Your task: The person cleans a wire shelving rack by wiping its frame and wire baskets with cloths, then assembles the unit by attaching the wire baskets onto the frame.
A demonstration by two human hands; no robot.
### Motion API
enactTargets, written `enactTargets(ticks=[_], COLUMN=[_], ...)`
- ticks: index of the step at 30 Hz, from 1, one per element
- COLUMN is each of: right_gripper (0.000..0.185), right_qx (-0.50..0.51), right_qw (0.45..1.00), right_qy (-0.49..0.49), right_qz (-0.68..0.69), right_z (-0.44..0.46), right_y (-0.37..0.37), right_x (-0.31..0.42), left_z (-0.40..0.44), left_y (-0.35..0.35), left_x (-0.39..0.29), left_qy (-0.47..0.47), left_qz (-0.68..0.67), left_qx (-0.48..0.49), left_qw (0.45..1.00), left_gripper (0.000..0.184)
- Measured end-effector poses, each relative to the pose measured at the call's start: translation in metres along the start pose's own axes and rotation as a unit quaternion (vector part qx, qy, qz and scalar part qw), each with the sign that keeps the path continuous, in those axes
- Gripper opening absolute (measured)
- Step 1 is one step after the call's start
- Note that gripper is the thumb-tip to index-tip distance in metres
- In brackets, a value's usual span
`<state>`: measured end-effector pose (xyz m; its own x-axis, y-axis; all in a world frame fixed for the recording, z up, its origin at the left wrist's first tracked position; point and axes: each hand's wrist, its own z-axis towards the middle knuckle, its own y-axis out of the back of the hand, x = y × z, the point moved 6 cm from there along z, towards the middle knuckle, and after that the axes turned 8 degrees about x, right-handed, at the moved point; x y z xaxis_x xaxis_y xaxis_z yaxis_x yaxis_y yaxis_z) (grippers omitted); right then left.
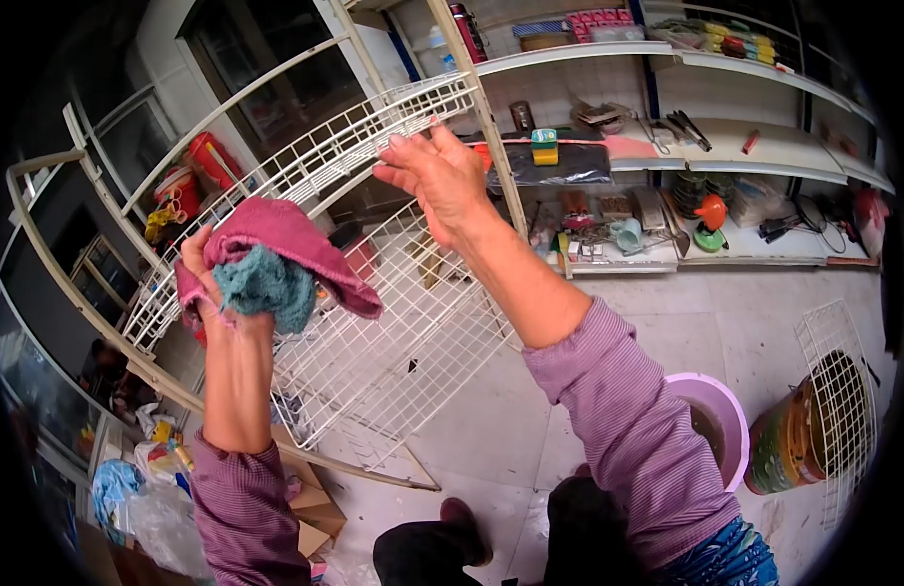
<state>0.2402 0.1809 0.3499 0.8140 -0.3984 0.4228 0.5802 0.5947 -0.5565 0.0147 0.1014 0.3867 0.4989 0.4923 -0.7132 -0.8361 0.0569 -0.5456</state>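
My left hand (203,278) is wrapped round a bunched red cloth (276,234) and a teal cloth (266,288), close against the left part of a white wire rack (320,146). My right hand (437,181) is raised at the rack's right end, its fingers apart and its palm towards the wire edge, with nothing held. Whether its fingertips touch the wire is hard to tell. Below both hands a white wire grid (403,332) hangs at a slant inside the rack's cream metal frame (491,127).
Wall shelves (579,49) with tools and packages stand at the back right. A purple basin (730,420) holds murky liquid beside a colourful bin (789,444) with a wire panel (842,391) leaning on it. Plastic bags (168,527) and cardboard (315,508) lie at lower left.
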Motion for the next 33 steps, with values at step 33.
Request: enactTargets(ticks=[33], right_gripper=[0.024], right_qx=[-0.117], right_qw=[0.991], right_qy=[-0.063], right_qz=[-0.018], right_z=[0.053], right_y=[0.016], right_x=[-0.007], left_z=[0.020], left_y=[-0.025], left_x=[0.028], left_qy=[0.081], left_qz=[-0.041], left_qx=[0.058], left_qw=[0.994], left_gripper=[0.039])
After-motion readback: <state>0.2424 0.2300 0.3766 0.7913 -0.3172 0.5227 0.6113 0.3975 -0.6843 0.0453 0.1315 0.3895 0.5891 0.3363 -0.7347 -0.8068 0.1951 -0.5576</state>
